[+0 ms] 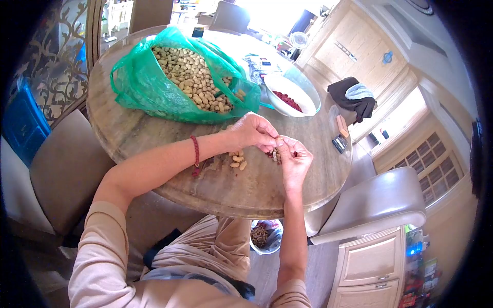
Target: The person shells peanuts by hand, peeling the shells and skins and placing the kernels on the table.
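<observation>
Two hands point(252, 131), one bag point(137, 102) (peanuts point(187, 77) inside)

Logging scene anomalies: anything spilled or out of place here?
Only minor: loose peanuts lie on the tabletop outside the green bag, with small reddish bits near them. It looks slightly messy; nothing else stands out.

A small tan peanut point(279, 137), mostly hidden, is pinched between the left hand point(252, 131) and right hand point(296, 158); whole unshelled peanuts point(238, 160) lie loose, inward from the desk's point(321, 172) near edge.
</observation>
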`<state>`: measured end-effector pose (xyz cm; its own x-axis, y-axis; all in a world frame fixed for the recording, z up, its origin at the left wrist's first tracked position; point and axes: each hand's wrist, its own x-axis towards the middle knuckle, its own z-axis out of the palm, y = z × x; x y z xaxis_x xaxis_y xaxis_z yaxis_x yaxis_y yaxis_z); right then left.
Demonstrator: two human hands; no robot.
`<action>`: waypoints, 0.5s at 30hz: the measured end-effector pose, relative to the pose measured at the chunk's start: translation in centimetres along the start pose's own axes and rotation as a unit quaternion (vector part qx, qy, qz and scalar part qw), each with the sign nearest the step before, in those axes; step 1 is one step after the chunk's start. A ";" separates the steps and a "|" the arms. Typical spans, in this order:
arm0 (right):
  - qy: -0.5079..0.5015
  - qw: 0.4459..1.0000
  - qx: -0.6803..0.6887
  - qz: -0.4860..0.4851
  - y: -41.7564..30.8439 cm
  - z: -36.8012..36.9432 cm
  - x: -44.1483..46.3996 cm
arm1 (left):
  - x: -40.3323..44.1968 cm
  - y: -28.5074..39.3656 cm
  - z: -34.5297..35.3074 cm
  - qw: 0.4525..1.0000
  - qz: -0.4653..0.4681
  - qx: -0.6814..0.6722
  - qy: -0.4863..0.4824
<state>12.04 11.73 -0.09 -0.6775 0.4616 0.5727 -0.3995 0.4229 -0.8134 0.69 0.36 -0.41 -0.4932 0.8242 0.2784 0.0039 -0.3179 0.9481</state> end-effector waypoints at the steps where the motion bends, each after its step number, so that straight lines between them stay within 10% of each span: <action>1: -0.003 1.000 -0.012 0.001 0.0 0.0 0.0 | 0.0 0.1 0.0 1.000 0.011 0.012 -0.001; 15: -0.035 0.997 -0.044 -0.059 1.5 -0.4 0.1 | -0.2 1.2 0.0 0.976 0.113 0.170 -0.078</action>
<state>11.57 12.73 -1.22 -0.6720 0.3496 0.6528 -0.4260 0.5386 -0.7269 0.75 -0.16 0.66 -0.3077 0.8205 0.4817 0.3984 -0.3486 0.8484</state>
